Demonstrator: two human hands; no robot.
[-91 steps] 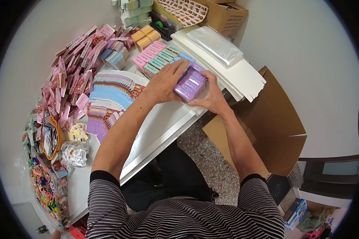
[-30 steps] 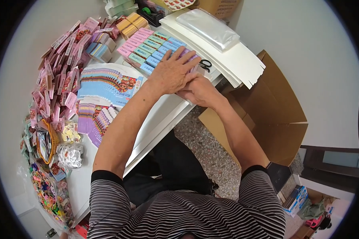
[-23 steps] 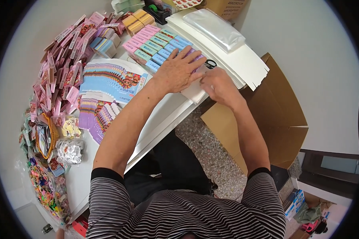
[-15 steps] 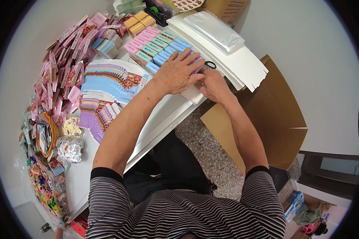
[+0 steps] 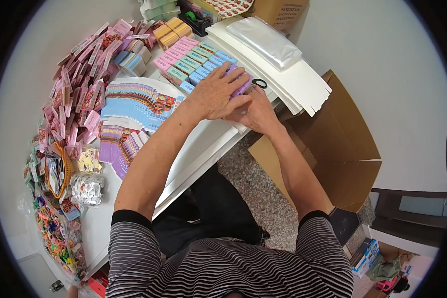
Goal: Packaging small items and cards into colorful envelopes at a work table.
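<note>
In the head view, the purple boxes (image 5: 243,88) stood on the desk (image 5: 196,149) at the right end of a block of small cartons, directly under the fingers of the left hand (image 5: 217,94). That hand lay palm down, open, its fingers fanned across the purple tops and reaching toward the neighbouring blue boxes (image 5: 198,74); it was resting on the cartons rather than gripping them. The right hand (image 5: 257,110) was close by, at the near right end of the purple row, with its fingers bent inward beside the left thumb. Its fingertips were partly hidden, so whether it pinched anything could not be told.

Left of the blue boxes ran green boxes (image 5: 186,65), then pink boxes (image 5: 171,58), the colours set side by side in rows. A black loop handle (image 5: 256,81) lay just beyond the right hand, near the edge of a stack of white sheets (image 5: 303,92) topped by clear plastic bags (image 5: 265,42). To the left of the left forearm, flat blue cartons (image 5: 136,102) were spread in an overlapping fan, with flat purple cartons (image 5: 113,146) nearer the person. An open cardboard box (image 5: 345,129) stood right of the desk.
</note>
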